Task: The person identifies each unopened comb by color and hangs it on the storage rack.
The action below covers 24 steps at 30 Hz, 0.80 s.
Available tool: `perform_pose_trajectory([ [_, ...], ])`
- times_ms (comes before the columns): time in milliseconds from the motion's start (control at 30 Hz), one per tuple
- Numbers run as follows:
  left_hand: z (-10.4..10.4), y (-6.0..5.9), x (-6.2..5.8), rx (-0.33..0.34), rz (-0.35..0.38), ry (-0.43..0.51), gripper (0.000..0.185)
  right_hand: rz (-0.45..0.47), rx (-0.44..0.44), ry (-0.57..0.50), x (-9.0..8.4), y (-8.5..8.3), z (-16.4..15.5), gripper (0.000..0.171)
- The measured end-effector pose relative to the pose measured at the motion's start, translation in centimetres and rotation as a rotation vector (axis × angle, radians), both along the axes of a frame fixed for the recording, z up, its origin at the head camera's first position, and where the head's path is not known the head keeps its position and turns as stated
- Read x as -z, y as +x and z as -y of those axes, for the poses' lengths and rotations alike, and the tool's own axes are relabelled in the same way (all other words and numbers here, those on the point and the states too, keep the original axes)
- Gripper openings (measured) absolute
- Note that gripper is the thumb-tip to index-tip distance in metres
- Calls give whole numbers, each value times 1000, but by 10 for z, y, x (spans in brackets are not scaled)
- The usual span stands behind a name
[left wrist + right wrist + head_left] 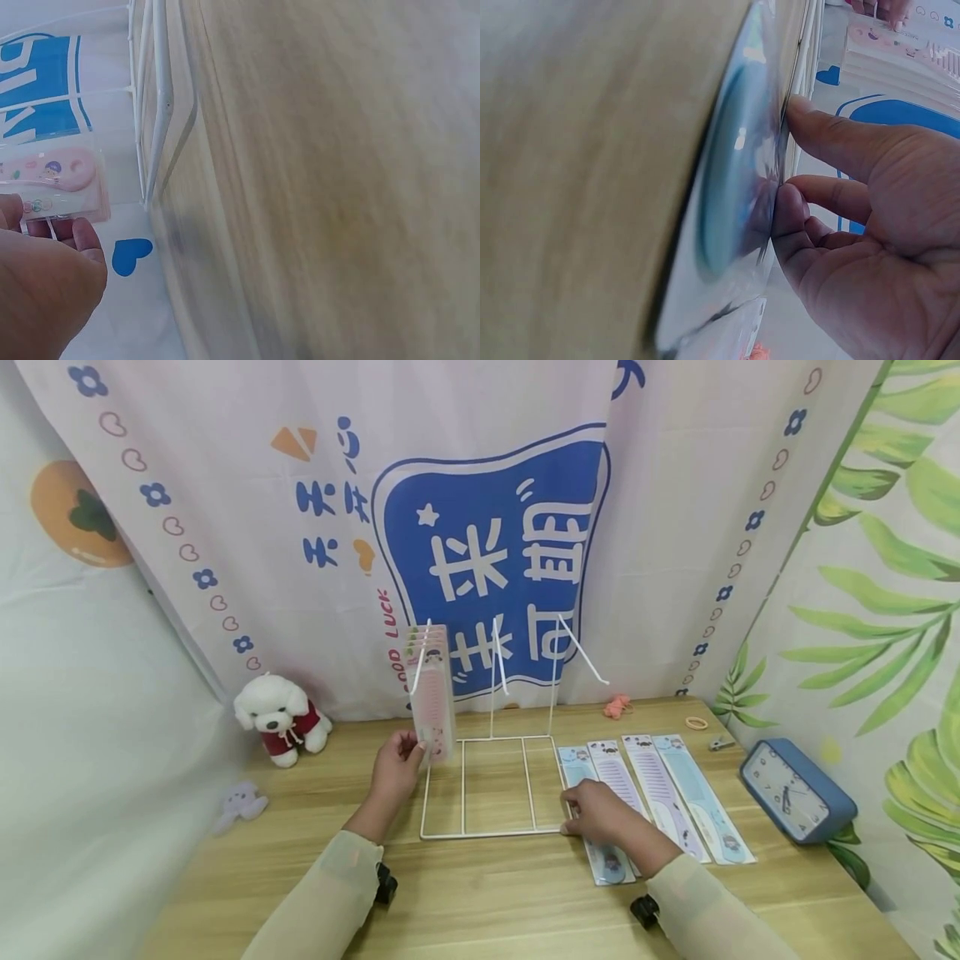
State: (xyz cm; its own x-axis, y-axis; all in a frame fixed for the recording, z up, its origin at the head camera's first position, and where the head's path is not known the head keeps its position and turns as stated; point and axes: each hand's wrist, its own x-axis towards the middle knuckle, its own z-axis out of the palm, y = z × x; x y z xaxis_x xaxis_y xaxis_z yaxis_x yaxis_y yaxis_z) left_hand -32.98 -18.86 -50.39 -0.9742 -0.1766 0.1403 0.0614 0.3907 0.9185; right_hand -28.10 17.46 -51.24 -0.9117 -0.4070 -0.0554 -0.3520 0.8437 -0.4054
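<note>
Left hand [397, 768]: fingers pinch clear-wrapped pink combs [432, 702] hanging on white wire rack [495, 835] | Right hand [603, 814]: fingers bent at clear-wrapped blue comb [577, 763] on wooden tabletop [495, 893], grip cannot be told

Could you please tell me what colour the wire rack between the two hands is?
The wire rack is white; the head view shows it best.
</note>
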Motion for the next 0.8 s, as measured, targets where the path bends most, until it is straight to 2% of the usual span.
perform_pose_trajectory([
  [233, 7, 7, 2, -42, 50, -2, 27, 20, 6, -16, -1, 0, 0, 43],
  [333, 15, 13, 5, -19, 110, -42, 27, 32, 9, -13, -1, 0, 1, 41],
  [400, 20, 18, 8, 44, 148, -110, 25, 32, 8, -12, -2, 1, 1, 41],
  [467, 24, 24, 11, 141, 171, -195, 28, 30, 7, -12, -2, 1, 1, 41],
  [600, 26, 37, 12, 311, 166, -342, 48, 26, 7, -15, -5, 3, 1, 41],
  [700, 25, 43, 12, 385, 174, -423, 65, 27, 8, -16, -6, 3, 1, 40],
  [800, 24, 48, 12, 430, 185, -493, 73, 33, 9, -15, -4, 3, 1, 41],
])
